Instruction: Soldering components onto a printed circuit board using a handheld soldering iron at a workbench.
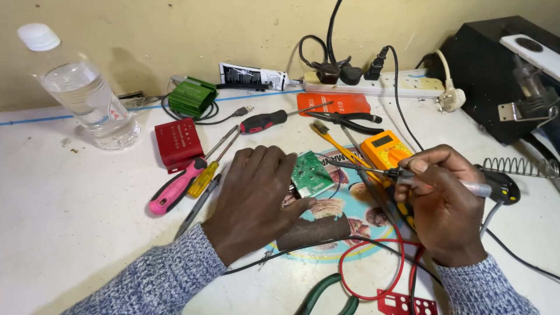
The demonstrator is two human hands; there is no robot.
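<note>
Green and glossy, a small rectangular circuit board (311, 173) lies tilted on a round printed mat (350, 210) in the middle of the white worktable (70, 204). The left hand (256, 195) rests palm down over the board's left edge, fingers spread and loosely flattened, pinning it rather than gripping it; the thumb stretches toward a dark brown cylindrical block (312, 231) just below. The right hand (440, 201) is curled closed around the grey handle of a soldering iron (408, 175), held like a pen, with the thin metal tip pointing left and ending close to the board's right edge. Whether the tip touches the board cannot be told.

Behind the iron sits an orange handheld multimeter (385, 149), partly hidden by the right hand, with red wire (373, 274) looping from it toward the table's near edge. A coiled metal iron stand (522, 167) lies to the right. Left of the left hand lie a pink-handled screwdriver (175, 189), a yellow-handled screwdriver (204, 178) and a red rectangular box (177, 143). Farther back are a red-and-black-handled screwdriver (265, 121), black-handled pliers (350, 121), a green finned metal block (192, 96), a white power strip (379, 84) with plugs in it, and a clear plastic water bottle with a white cap (81, 87) at the far left. Green-handled cutters (324, 294) lie near the front edge.
</note>
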